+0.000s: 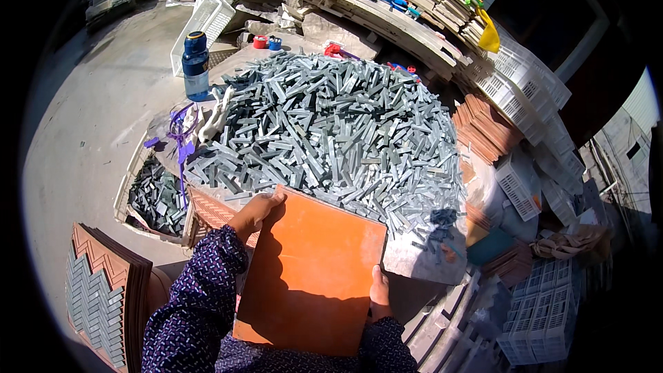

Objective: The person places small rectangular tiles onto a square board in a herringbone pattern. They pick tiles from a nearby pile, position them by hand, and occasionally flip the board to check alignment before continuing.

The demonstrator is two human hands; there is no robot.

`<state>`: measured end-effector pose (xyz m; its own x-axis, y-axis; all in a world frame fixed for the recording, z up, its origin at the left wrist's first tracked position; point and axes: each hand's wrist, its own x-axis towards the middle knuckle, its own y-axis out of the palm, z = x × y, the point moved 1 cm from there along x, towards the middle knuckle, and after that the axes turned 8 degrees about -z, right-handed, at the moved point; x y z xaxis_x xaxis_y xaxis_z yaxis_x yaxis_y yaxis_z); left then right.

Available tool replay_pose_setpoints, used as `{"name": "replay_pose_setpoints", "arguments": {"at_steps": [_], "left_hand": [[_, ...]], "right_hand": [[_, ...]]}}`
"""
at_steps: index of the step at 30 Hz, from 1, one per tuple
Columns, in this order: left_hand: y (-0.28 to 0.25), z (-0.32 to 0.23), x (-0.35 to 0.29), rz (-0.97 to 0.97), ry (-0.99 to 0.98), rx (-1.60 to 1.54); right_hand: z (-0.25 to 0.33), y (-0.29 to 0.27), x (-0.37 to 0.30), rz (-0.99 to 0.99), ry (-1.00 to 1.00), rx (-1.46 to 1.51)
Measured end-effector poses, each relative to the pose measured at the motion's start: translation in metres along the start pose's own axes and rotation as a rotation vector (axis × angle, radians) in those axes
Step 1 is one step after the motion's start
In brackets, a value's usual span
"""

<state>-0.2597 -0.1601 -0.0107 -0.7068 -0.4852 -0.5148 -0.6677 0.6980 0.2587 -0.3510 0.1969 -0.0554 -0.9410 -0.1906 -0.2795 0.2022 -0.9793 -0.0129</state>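
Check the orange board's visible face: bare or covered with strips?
Bare: the board shows only orange surface, partly shaded; far face hidden.

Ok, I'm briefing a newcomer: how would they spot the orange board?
Find the big heap of grey strips. On its near side is the orange board, left hand at its upper left corner, right hand at its right edge. Its face is plain, unlike the herringbone-patterned stack at lower left.
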Motion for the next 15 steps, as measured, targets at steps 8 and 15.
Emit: {"name": "replay_pose_setpoints", "arguments": {"at_steps": [8, 15], "left_hand": [[0.006, 0.011, -0.05, -0.041, -0.043, -0.097], [-0.042, 0.059, -0.079, 0.106, -0.234, 0.083]], "right_hand": [[0.005, -0.005, -0.008, 0.141, -0.001, -0.068], [0.03, 0.009, -0.041, 0.323, 0.28, 0.097]]}}
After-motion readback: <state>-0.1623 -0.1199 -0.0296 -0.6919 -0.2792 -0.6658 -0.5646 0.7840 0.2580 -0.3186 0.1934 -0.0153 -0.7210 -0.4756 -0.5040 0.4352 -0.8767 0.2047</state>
